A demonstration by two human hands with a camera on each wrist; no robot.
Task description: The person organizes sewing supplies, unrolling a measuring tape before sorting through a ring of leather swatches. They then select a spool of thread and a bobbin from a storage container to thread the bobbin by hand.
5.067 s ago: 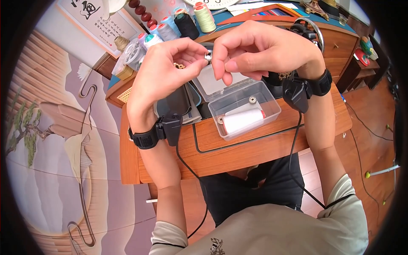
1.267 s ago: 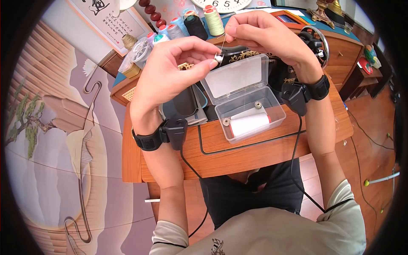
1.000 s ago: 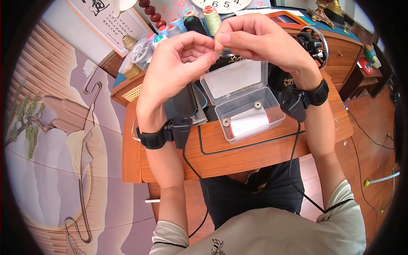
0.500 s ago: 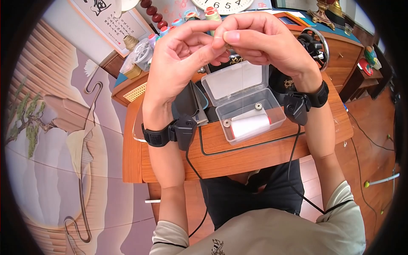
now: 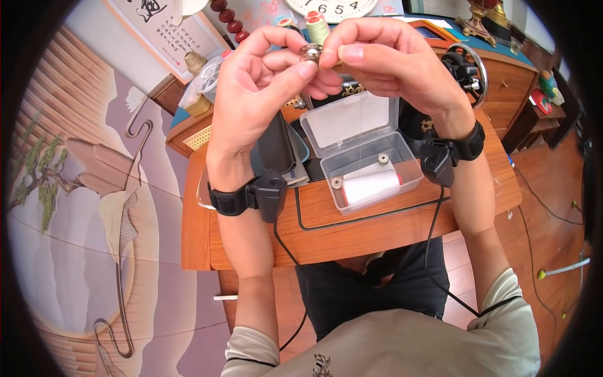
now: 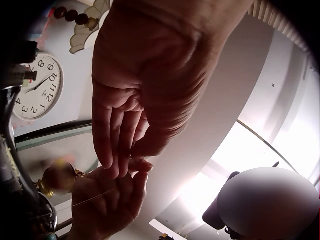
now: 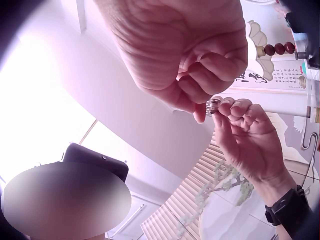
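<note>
Thumb and forefinger of my left hand [image 5: 264, 78] hold a small metal bobbin [image 5: 311, 53] up above the desk. Right beside it, the thumb and forefinger of my right hand [image 5: 392, 60] pinch a thin thread, close to the bobbin's side. The right wrist view shows the bobbin [image 7: 212, 106] between both hands' fingertips. A pale thread [image 6: 93, 199] crosses in front of the right palm in the left wrist view. Below the hands, an open clear plastic box [image 5: 411, 182] holds a white thread spool [image 5: 372, 186] and two metal bobbins [image 5: 383, 158], with thread rising from the spool.
Behind the hands is a black sewing machine with gold patterns and a handwheel [image 5: 480, 75]. A green thread cone [image 5: 316, 28] stands farther back, near a wall clock [image 5: 333, 7]. Dark folded cloths [image 5: 276, 151] lie left of the box on the wooden desk [image 5: 251, 235].
The right hand held thread stretched above the bobbin, then came down to it. The bobbin, hidden half a second ago, shows again as the hands tilt and part slightly.
</note>
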